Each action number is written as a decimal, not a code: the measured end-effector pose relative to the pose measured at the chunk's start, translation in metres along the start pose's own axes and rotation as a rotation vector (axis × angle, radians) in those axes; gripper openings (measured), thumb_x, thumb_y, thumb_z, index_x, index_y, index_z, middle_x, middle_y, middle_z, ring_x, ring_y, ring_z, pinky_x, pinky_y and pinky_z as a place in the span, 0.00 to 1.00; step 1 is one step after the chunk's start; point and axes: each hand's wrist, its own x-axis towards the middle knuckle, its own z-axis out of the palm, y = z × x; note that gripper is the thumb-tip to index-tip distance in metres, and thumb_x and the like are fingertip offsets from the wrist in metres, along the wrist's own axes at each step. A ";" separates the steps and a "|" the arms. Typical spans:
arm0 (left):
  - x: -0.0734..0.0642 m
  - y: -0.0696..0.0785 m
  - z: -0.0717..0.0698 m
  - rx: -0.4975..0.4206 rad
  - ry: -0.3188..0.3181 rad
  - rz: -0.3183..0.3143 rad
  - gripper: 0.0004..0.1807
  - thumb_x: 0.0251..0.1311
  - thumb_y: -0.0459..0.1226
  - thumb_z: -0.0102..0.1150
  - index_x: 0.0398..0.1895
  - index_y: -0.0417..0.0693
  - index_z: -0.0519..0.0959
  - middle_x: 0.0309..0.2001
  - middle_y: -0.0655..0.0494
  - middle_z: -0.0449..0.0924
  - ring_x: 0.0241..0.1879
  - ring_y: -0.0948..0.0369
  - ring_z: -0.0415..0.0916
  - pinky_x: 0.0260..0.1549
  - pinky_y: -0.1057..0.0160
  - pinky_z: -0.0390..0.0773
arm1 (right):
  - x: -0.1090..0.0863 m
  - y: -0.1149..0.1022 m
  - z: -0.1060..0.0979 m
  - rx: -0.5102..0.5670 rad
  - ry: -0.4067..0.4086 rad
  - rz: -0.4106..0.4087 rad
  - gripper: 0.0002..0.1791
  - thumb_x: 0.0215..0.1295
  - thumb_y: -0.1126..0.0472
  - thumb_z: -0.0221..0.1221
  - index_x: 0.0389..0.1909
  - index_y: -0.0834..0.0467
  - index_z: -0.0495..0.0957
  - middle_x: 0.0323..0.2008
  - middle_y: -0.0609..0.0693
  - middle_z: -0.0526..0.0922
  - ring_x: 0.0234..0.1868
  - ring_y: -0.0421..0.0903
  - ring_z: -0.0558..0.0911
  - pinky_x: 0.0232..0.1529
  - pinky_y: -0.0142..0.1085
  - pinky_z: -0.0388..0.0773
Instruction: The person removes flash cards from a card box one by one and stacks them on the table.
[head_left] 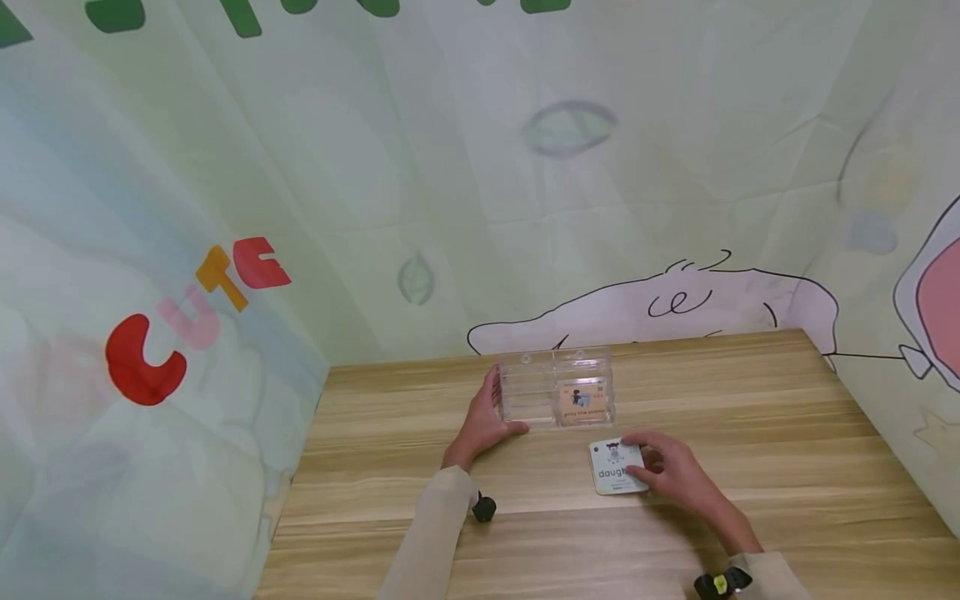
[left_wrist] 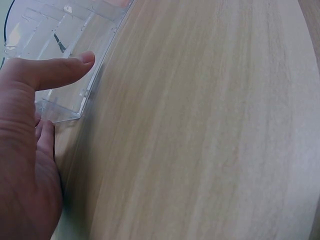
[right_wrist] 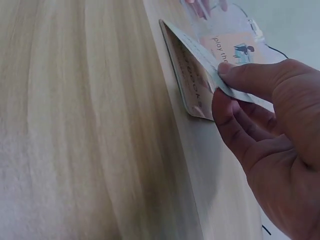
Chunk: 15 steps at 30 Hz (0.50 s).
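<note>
A clear plastic card holder (head_left: 528,408) with compartments stands toward the back of the wooden table. My left hand (head_left: 482,423) grips its left side, the thumb (left_wrist: 65,71) in front and the other fingers around the side. An orange picture card (head_left: 583,403) sits in its lower right compartment. My right hand (head_left: 678,471) pinches a white word card (head_left: 615,467) between thumb and fingers, in front of the holder. In the right wrist view the white card (right_wrist: 202,55) is tilted up at one edge, above another card (right_wrist: 187,82) lying on the table.
The wooden table (head_left: 375,467) meets a printed fabric backdrop (head_left: 420,208) along its back edge, just behind the holder. More of the backdrop, with coloured letters, hangs on the left.
</note>
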 end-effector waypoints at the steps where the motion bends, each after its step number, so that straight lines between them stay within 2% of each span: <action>1: 0.000 0.000 0.000 0.001 0.000 0.000 0.70 0.47 0.36 0.86 0.86 0.44 0.43 0.83 0.39 0.54 0.82 0.46 0.55 0.81 0.52 0.61 | 0.000 0.000 0.001 -0.026 0.003 -0.005 0.22 0.60 0.72 0.73 0.56 0.67 0.83 0.48 0.61 0.86 0.35 0.37 0.85 0.38 0.32 0.89; 9: 0.000 -0.001 0.000 -0.002 0.000 0.005 0.70 0.47 0.35 0.86 0.86 0.43 0.44 0.84 0.39 0.53 0.82 0.45 0.54 0.81 0.52 0.60 | 0.000 0.003 0.005 -0.176 0.027 0.011 0.20 0.60 0.68 0.75 0.54 0.61 0.85 0.45 0.53 0.83 0.38 0.40 0.78 0.36 0.31 0.83; 15: 0.000 0.000 0.000 -0.002 -0.001 0.007 0.70 0.47 0.35 0.86 0.86 0.43 0.44 0.84 0.39 0.53 0.82 0.45 0.55 0.81 0.52 0.60 | 0.000 0.000 0.007 -0.203 0.029 0.033 0.19 0.60 0.68 0.75 0.53 0.61 0.86 0.45 0.52 0.81 0.38 0.41 0.75 0.35 0.31 0.78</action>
